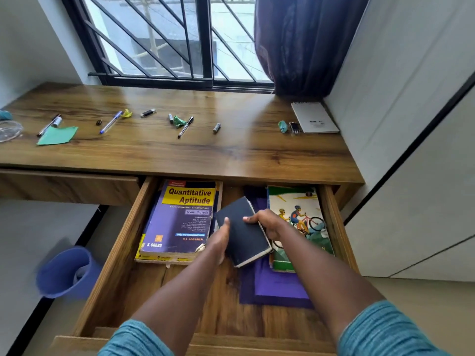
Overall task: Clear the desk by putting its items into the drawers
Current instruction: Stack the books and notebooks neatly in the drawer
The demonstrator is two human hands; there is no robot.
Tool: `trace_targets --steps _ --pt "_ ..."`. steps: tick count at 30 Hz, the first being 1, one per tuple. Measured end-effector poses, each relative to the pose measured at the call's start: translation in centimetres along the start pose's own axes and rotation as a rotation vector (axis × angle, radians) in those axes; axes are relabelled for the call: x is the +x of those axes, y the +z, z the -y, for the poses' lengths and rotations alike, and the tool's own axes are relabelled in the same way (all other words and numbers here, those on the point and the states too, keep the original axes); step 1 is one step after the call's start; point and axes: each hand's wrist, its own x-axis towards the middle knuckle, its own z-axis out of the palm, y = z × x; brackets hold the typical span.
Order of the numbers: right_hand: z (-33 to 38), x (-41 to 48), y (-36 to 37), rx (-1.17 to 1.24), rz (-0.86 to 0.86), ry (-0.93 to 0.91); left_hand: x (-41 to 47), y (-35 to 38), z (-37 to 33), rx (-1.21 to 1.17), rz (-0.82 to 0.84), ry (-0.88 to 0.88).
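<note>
Both my hands hold a small black notebook point(243, 232) inside the open right drawer point(115, 255). My left hand point(218, 240) grips its left edge, thumb on the cover. My right hand point(270, 224) grips its right edge. The notebook hangs tilted between a purple "Quantitative Aptitude" book point(180, 222) on the left and a green book with cyclists point(300, 222) on the right, above purple sheets point(277, 286). On the desk top point(231, 150) lie several pens, batteries, crumpled paper bits, a green paper point(57, 136) and a spiral notepad point(314, 118).
The left drawer point(69, 186) is closed. A blue bin point(66, 272) stands on the floor to the left. A clear plastic lid point(10, 131) lies at the desk's left edge. A window with bars and a dark curtain point(303, 44) stand behind the desk; a wardrobe is to the right.
</note>
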Motion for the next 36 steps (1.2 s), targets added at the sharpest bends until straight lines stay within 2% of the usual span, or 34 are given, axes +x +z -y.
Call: trace_targets --steps 2,4,7,12,15,19,22,26,32,36 --pt "0.2 -1.7 -0.6 0.018 0.024 -0.011 -0.6 -0.5 0.0 -0.103 0.024 0.046" --pt "-0.4 -3.0 -1.5 0.020 0.036 -0.010 -0.4 -1.0 -0.1 -0.099 0.056 0.088" --pt "-1.9 -4.8 -2.8 -0.062 0.096 0.021 -1.1 -1.5 -0.2 0.041 0.173 0.124" --pt "-5.3 -6.8 -4.8 -0.230 0.159 0.053 -2.1 -2.0 1.3 0.399 0.445 -0.108" --pt "-6.7 -7.5 -5.6 -0.418 0.132 0.068 -2.3 -1.0 3.1 0.592 0.541 -0.221" --pt "-7.7 -7.7 -5.5 -0.818 0.083 0.024 -3.1 0.9 6.2 0.694 0.607 -0.284" --pt "-8.7 -7.6 -5.6 -0.964 0.026 -0.020 -3.6 1.9 7.9 0.702 0.609 -0.281" --pt "-9.8 -7.4 -6.0 -0.931 -0.023 0.008 -3.6 3.1 8.7 0.763 0.614 -0.279" --pt "-10.0 -7.3 -6.2 -0.710 -0.120 0.079 -5.0 4.6 8.7 0.899 0.582 -0.265" --pt "-10.0 -6.9 -6.3 -0.613 -0.404 0.065 -4.8 4.7 7.9 0.852 0.498 -0.151"
